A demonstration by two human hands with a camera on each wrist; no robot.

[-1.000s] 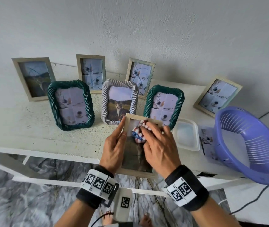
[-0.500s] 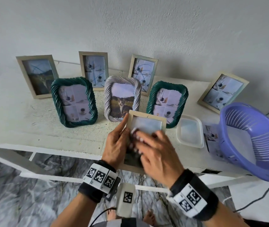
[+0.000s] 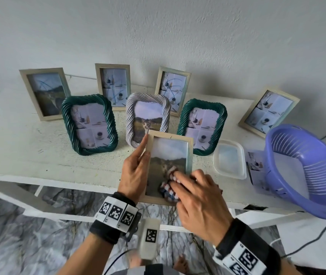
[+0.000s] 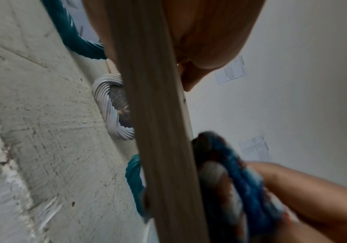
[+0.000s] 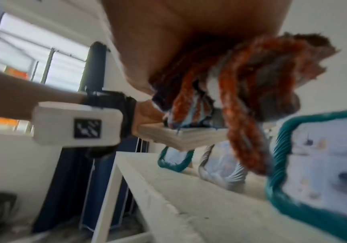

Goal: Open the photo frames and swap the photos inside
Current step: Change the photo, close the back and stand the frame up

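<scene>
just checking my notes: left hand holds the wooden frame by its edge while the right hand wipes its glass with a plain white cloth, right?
Not quite: the cloth is striped red, white and blue, as the head view shows. The rest stands: left hand holds the wooden frame; right hand wipes.

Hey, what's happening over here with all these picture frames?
A person is cleaning one. Their left hand holds a light wooden frame by its side, above the front edge of the white table, while the right hand presses a striped cloth against the lower part of the glass. Seven more frames stand behind it, beside a clear plastic container, a purple basket and a loose photo.
</scene>
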